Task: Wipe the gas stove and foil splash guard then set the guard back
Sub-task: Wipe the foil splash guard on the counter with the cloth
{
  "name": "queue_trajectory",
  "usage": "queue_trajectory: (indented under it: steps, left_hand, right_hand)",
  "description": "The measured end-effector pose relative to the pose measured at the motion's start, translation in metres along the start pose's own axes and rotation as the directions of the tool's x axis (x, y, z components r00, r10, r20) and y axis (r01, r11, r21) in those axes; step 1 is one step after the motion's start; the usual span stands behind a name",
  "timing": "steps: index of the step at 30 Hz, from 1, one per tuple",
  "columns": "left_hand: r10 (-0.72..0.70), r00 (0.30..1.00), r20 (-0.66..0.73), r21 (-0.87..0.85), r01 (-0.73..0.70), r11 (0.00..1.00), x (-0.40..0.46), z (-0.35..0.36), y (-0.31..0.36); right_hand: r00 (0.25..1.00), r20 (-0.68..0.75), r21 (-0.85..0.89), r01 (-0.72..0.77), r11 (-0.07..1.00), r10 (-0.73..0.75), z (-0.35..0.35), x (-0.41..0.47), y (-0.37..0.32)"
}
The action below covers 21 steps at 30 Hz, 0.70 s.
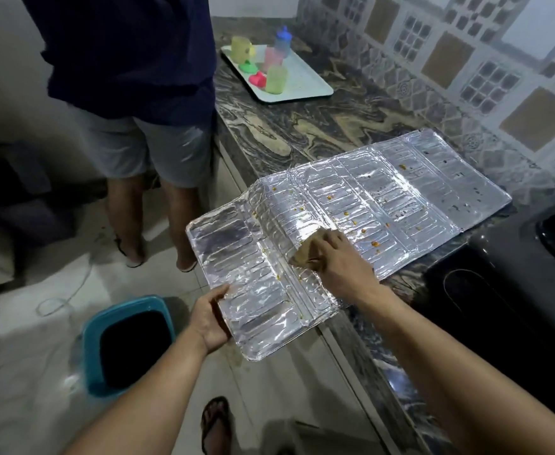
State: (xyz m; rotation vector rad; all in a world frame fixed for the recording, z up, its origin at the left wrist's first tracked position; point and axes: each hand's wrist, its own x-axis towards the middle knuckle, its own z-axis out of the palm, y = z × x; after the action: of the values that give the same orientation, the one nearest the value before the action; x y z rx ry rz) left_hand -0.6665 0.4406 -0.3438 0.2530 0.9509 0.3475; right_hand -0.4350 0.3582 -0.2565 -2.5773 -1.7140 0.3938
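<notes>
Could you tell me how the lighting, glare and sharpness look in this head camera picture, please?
Head view: dim indoor light; bright glare patches on the foil splash guard, strongest near the left hand; the right hand and its brown cloth are slightly motion-blurred; the cups on the far tray are soft; wide-angle distortion bends the counter edge; the gas stove is nearly black.

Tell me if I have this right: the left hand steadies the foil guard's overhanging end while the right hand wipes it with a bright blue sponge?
Not quite. In the head view, the right hand wipes the foil guard with a brown cloth, not a blue sponge. The left hand does steady the overhanging end.
</notes>
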Motion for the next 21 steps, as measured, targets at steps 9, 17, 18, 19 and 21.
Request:
queue_trajectory:
  steps: [9, 17, 18, 19, 21]
  left_hand:
    - [0.139, 0.976, 0.169, -0.109, -0.121, 0.987, -0.024, 0.001, -0.01]
    - [0.216, 0.942, 0.258, -0.088, -0.2, 0.976, -0.039, 0.01, -0.019]
    - [0.212, 0.937, 0.278, -0.095, -0.193, 0.977, -0.04, 0.011, -0.021]
    - [0.215, 0.93, 0.298, -0.107, -0.191, 0.976, -0.042, 0.011, -0.022]
    - [0.213, 0.918, 0.335, -0.126, -0.18, 0.976, -0.044, 0.012, -0.021]
  right_hand:
    - [0.959, -0.09, 0.016, 0.27, 0.963, -0.267, 0.018, -0.032, -0.021]
    - [0.975, -0.12, 0.381, 0.22, 0.898, -0.188, -0.026, -0.048, -0.017]
    - [0.977, -0.177, 0.389, 0.18, 0.903, -0.119, -0.034, -0.042, -0.011]
    - [0.975, -0.217, 0.403, 0.128, 0.906, -0.041, -0.037, -0.035, -0.003]
    - [0.971, -0.229, 0.402, 0.032, 0.915, 0.066, -0.041, -0.025, 0.007]
